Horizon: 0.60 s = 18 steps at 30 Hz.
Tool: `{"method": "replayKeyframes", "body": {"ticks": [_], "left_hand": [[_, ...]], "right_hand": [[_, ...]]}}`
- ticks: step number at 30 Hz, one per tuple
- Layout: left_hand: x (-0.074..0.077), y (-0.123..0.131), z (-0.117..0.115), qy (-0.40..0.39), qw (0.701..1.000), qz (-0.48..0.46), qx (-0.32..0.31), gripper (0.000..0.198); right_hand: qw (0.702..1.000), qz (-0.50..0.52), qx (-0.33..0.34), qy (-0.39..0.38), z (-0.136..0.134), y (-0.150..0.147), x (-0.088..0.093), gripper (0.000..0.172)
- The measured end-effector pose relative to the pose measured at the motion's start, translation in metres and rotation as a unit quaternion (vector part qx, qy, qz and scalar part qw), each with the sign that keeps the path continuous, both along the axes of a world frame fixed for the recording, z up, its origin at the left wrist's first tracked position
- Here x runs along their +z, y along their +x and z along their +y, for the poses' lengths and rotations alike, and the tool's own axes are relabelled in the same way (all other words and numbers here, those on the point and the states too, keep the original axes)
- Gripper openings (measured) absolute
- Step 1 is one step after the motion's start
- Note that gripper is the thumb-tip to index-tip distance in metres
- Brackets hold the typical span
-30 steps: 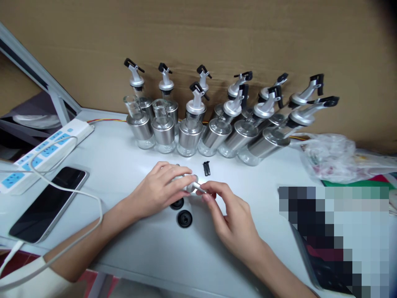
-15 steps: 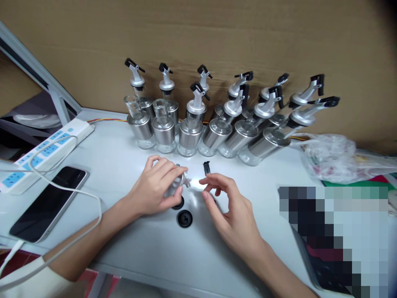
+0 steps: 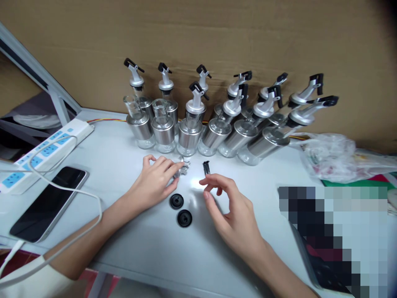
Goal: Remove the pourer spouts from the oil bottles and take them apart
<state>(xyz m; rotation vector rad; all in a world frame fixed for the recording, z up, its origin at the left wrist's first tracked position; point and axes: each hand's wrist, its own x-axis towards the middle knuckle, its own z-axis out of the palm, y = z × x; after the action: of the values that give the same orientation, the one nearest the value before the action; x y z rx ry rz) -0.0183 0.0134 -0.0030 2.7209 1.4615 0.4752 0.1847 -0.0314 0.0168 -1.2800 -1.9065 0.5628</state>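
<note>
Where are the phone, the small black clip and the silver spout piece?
phone (image 3: 48, 205), head view, middle of its dark screen.
small black clip (image 3: 206, 167), head view, middle of its body.
silver spout piece (image 3: 185, 168), head view, its exposed shiny end.

Shiny metal spout (image 3: 183, 169); bottles (image 3: 189, 136) of clear glass in brushed metal sleeves; smooth, glossy white surface (image 3: 130, 231); matt black discs (image 3: 176, 201); matt brown cardboard (image 3: 217, 33).

Left hand (image 3: 154, 184) lies palm-down, fingers (image 3: 172, 168) pinched; right hand (image 3: 232, 212) hovers half-open.
</note>
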Motion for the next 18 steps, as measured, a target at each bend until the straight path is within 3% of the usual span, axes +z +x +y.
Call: {"method": "replayKeyframes", "body": {"ticks": [8,18], "left_hand": [[-0.0002,-0.0017,0.0012,-0.011,1.0,0.02,0.011,0.034],[-0.0017,0.0003,0.0008,-0.038,0.999,-0.037,0.007,0.034]], "right_hand": [[1.0,0.002,0.001,0.003,-0.0004,0.0008,0.0013,0.024],[1.0,0.005,0.002,0.001,-0.0001,-0.0004,0.002,0.023]]}}
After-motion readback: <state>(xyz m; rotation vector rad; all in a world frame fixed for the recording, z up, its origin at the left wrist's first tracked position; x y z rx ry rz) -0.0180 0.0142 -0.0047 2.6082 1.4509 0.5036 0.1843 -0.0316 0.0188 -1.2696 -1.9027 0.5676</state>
